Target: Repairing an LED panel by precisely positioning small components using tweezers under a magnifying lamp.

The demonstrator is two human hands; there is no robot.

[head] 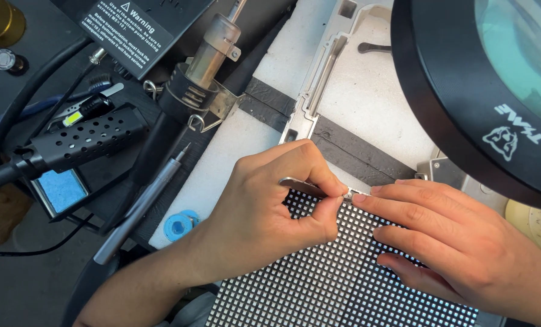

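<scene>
My left hand point(270, 209) pinches metal tweezers point(304, 186) between thumb and fingers, their tip at the top edge of a black panel point(319, 281) covered in a grid of small white dots. My right hand point(449, 242) lies flat on the panel's right side, its index fingertip touching the panel edge just beside the tweezer tip. The panel rests on a white foam pad point(234, 151).
A round black magnifier lamp point(464, 79) overhangs the top right. A hot-air wand in its holder point(207, 66), a soldering iron point(143, 203), a perforated black stand with a blue sponge point(61, 188), a blue solder spool point(179, 225) and cables crowd the left. A grey metal frame point(319, 85) lies behind the panel.
</scene>
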